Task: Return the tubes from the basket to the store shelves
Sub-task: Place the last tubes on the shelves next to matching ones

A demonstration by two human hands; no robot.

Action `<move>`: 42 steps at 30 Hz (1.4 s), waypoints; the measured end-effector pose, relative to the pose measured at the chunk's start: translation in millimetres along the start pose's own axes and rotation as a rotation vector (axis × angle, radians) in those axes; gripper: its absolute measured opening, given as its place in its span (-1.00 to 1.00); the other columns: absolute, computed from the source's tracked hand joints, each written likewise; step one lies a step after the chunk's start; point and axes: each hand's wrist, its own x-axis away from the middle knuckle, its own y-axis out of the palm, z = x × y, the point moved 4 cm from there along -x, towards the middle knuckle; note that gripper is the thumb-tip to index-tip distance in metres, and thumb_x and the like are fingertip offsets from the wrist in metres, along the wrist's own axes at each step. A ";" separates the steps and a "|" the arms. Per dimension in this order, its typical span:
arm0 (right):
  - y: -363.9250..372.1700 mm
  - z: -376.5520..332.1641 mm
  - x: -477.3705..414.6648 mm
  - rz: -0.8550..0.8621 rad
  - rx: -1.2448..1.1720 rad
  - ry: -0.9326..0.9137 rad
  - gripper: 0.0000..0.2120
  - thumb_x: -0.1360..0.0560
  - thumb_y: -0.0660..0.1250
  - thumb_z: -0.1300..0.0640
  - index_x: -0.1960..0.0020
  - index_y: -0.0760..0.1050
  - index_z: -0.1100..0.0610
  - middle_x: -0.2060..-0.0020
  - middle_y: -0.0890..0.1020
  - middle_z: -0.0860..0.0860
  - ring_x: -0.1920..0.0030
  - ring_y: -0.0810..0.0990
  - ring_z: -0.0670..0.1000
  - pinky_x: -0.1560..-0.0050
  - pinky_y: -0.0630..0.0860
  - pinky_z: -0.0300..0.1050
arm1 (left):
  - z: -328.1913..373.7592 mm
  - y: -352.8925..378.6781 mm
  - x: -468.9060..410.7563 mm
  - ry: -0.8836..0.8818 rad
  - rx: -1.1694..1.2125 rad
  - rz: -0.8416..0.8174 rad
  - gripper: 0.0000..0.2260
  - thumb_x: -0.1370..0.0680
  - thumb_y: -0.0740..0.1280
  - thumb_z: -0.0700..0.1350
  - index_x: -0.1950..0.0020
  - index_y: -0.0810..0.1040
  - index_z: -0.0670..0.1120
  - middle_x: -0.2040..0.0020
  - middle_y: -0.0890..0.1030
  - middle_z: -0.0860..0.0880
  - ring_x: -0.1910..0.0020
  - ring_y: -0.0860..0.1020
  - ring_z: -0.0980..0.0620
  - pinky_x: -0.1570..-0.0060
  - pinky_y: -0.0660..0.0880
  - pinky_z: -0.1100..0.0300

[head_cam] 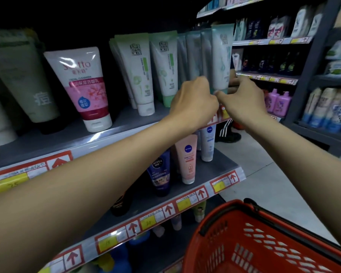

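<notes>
A row of pale teal tubes (221, 56) stands cap-down at the right end of the upper shelf (67, 138). My left hand (193, 103) is curled at the foot of that row, its fingers hidden behind the knuckles. My right hand (244, 99) reaches in from the right, thumb and fingers pinched around the bottom cap of the outermost teal tube. The red basket (264, 239) hangs at lower right; the part of its inside that shows holds nothing.
White-and-green tubes (140, 71) and a pink tube (85, 85) stand left of my hands. Nivea tubes (187, 156) fill the lower shelf. An aisle floor (264, 174) and a second shelving unit (313, 75) lie to the right. A person's striped leg (225, 129) shows in the aisle.
</notes>
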 end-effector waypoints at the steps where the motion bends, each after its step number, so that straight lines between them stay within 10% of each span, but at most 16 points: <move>1: 0.3 0.8 -1.3 0.003 -0.001 0.003 -0.53 -0.33 0.39 -0.09 -0.20 0.53 0.05 -0.04 0.68 0.00 -0.06 0.63 0.01 -0.10 0.56 -0.02 | -0.3 2.1 -0.7 -0.009 0.002 -0.015 -0.73 -0.53 0.25 -0.17 -0.20 0.55 -0.17 0.03 0.66 -0.13 -0.02 0.61 -0.14 -0.06 0.58 -0.07; 18: -5.3 5.7 -4.4 0.094 0.056 0.039 -0.54 -0.36 0.39 -0.12 -0.19 0.51 0.07 -0.09 0.63 0.01 -0.18 0.51 0.10 -0.09 0.46 -0.05 | 4.7 -3.2 7.0 0.005 0.067 -0.014 -0.68 -0.47 0.25 -0.18 -0.20 0.59 -0.12 -0.09 0.66 -0.08 -0.09 0.60 -0.09 -0.09 0.57 -0.02; 30: -55.4 -49.7 86.8 0.058 0.471 -0.265 -0.59 -0.54 0.19 -0.04 -0.33 0.41 0.08 -0.23 0.47 0.13 -0.24 0.39 0.21 -0.16 0.38 0.10 | 6.7 -63.2 68.9 0.304 -0.473 0.153 -0.62 -0.59 0.16 0.04 -0.33 0.47 -0.10 -0.21 0.56 -0.12 -0.19 0.46 -0.19 -0.10 0.39 -0.09; 42: -176.0 -19.9 199.4 0.082 0.706 0.007 -0.59 -0.55 0.17 -0.08 -0.33 0.38 0.09 -0.22 0.46 0.14 -0.25 0.39 0.21 -0.15 0.44 0.13 | 88.9 -28.2 142.9 0.521 -0.346 -0.074 -0.64 -0.61 0.14 0.05 -0.31 0.46 -0.11 -0.21 0.54 -0.15 -0.20 0.43 -0.23 -0.07 0.37 -0.06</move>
